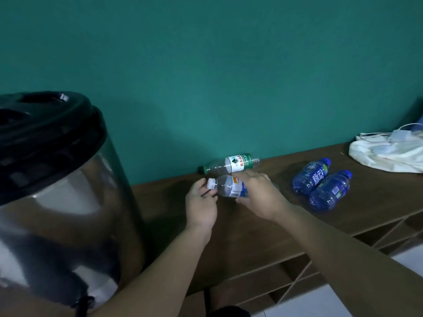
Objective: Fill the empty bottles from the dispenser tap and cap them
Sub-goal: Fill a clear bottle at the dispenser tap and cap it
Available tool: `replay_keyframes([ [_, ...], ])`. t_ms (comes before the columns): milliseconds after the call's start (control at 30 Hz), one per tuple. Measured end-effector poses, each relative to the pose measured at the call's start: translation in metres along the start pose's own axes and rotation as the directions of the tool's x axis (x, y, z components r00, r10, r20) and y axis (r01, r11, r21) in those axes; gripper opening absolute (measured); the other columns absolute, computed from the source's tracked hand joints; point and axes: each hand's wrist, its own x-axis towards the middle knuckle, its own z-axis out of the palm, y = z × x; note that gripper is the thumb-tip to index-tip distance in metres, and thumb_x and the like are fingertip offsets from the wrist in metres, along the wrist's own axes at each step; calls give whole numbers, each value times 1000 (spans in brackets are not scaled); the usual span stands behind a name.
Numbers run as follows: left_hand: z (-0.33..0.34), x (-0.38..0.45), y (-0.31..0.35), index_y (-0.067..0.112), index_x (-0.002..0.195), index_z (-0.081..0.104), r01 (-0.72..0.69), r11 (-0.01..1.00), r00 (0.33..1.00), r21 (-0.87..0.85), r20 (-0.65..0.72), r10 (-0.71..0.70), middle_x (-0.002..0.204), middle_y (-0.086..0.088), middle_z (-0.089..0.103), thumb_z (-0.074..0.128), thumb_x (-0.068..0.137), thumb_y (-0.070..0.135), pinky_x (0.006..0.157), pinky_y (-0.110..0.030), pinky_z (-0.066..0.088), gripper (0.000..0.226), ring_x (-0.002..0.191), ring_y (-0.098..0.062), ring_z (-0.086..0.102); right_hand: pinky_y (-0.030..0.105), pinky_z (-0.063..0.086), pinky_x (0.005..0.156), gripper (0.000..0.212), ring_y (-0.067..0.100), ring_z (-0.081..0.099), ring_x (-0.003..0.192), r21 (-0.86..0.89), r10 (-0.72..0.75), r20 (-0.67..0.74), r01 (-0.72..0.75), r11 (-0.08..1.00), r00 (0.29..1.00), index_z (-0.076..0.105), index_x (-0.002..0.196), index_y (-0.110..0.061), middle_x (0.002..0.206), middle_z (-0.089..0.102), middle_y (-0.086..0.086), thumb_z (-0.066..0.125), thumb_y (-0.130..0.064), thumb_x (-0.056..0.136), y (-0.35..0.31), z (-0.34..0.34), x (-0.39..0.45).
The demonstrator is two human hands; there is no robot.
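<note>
Right hand (256,195) grasps the body of a clear bottle (229,187) with a blue-and-white label, holding it sideways just above the desk (251,236), neck pointing to 9 o'clock. Left hand (201,202) pinches the bottle's white cap (211,183) between thumb and fingers; cap sits on the neck. Whether the bottle holds water cannot be told.

At 12 o'clock from the hands, a green-labelled bottle (229,165) lies on its side against the teal wall (206,76), green cap toward 9 o'clock. At 3 o'clock, two blue bottles (320,184) lie side by side, touching, blue caps on. Dispenser (57,191), clear tank with black lid, stands at 9 o'clock; tap near its base is dark and indistinct. White cloth bag (389,156) with cable at 2 o'clock.
</note>
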Motion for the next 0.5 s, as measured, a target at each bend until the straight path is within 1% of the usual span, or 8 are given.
replay_keyframes([
  [67,-17,-27,10,19,147,66,-39,999,998,-23,52,40,139,3,74,47,101,-24,107,-27,58,66,120,-5,75,45,53,113,76,21,66,127,148,32,-36,-26,989,999,58,152,-32,142,66,-7,94,-30,85,-25,-15,-19],
  [167,-46,-77,23,27,136,71,-134,991,975,-7,176,133,135,9,77,56,92,-27,98,-21,59,72,121,-2,74,36,60,102,68,6,71,113,406,65,-43,-42,913,997,64,142,-34,128,72,-15,96,-27,83,-68,-37,-51],
  [200,-57,-94,26,26,137,71,-165,986,955,-9,246,162,132,9,79,61,90,-26,97,-22,59,71,121,-4,74,33,61,100,66,0,72,110,475,72,-37,-46,879,997,64,140,-35,124,75,-18,96,-27,83,-84,-44,-63],
  [267,-76,-125,27,25,142,69,-230,973,907,4,365,213,132,5,80,74,88,-19,102,-28,60,69,123,-13,74,30,60,100,65,-4,72,111,564,93,-29,-61,823,995,64,138,-38,121,77,-21,97,-31,83,-116,-55,-88],
  [333,-93,-148,25,26,146,65,-254,967,888,13,398,228,134,3,78,81,88,-11,105,-33,60,71,126,-18,74,31,61,100,62,-3,73,111,648,131,-18,-88,757,991,64,133,-39,119,77,-22,97,-33,81,-145,-62,-111],
  [400,-111,-167,23,23,148,62,-276,961,886,-11,384,259,137,0,77,87,88,-4,108,-38,58,69,127,-22,74,37,63,100,62,-1,75,108,720,182,12,-135,681,983,64,128,-40,117,78,-19,99,-36,78,-171,-63,-130],
  [433,-119,-175,23,24,147,63,-294,956,888,-4,370,275,134,0,78,88,88,1,106,-41,58,68,122,-21,76,40,64,100,62,1,76,107,754,198,40,-160,637,979,64,127,-40,117,78,-16,99,-39,76,-183,-63,-139],
  [500,-137,-189,24,31,141,65,-338,940,886,52,353,299,120,4,81,89,91,12,95,-41,60,58,104,-16,79,44,65,99,63,4,77,108,787,198,95,-195,585,976,64,126,-38,119,78,-12,98,-50,74,-203,-62,-155],
])
